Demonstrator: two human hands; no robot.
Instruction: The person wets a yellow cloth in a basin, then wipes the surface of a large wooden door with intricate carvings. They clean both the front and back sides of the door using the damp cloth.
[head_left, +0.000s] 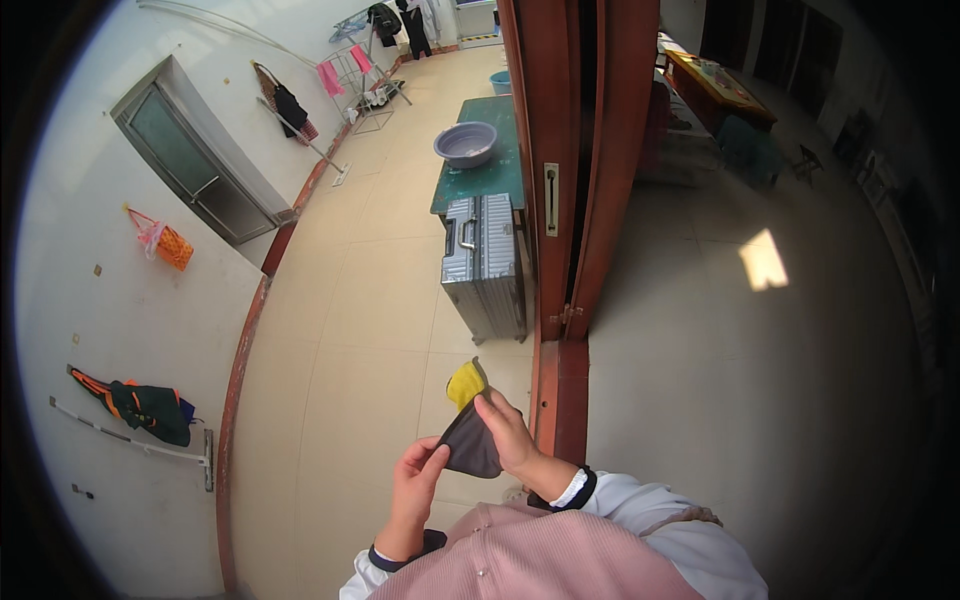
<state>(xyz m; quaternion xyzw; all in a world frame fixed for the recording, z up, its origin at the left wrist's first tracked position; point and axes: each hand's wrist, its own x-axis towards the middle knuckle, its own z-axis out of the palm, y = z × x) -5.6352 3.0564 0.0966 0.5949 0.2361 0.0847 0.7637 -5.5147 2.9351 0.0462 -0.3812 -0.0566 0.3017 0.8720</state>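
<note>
Between my hands, in front of my body, is a small cloth (474, 442), dark grey on one face and yellow on the other. My left hand (420, 472) pinches its left edge between thumb and fingers. Higher up on the right side, my right hand (510, 435) grips it, thumb on top and the other fingers behind. The yellow part sticks out above the right thumb, while the grey part hangs down between the two hands. White sleeves with dark cuffs cover my wrists.
Ahead stands a silver ribbed suitcase (487, 277) against a green table (499, 184) bearing a grey-purple basin (466, 145). To the right is a dark red wooden door frame (551, 277). Bags and a flat mop (208, 461) hang along the left wall; a drying rack (367, 86) stands farther off.
</note>
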